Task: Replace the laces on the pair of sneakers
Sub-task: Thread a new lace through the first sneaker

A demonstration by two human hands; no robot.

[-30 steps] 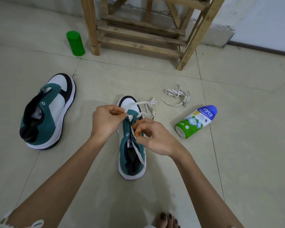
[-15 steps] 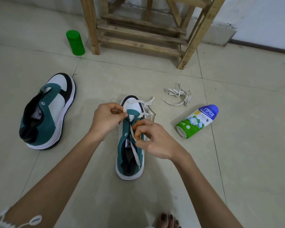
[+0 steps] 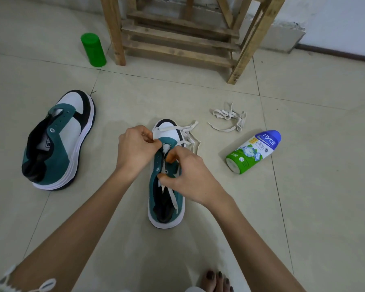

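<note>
Left hand (image 3: 137,150) and right hand (image 3: 190,178) each have a pinching grip on the white lace (image 3: 173,200) at the far eyelets of the centre sneaker (image 3: 167,134), upright on the floor (image 3: 303,207); second sneaker (image 3: 57,142) lies left, spare lace (image 3: 228,120) far right.

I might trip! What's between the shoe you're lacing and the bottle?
Head view: loose lace loops beside the sneaker, then bare tile to the bottle.

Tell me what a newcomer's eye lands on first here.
Both hands, left hand and right hand, pinch a white lace on the teal sneaker at centre floor. Its unlaced twin lies at left; a green-and-blue bottle lies on its side at right.
</note>
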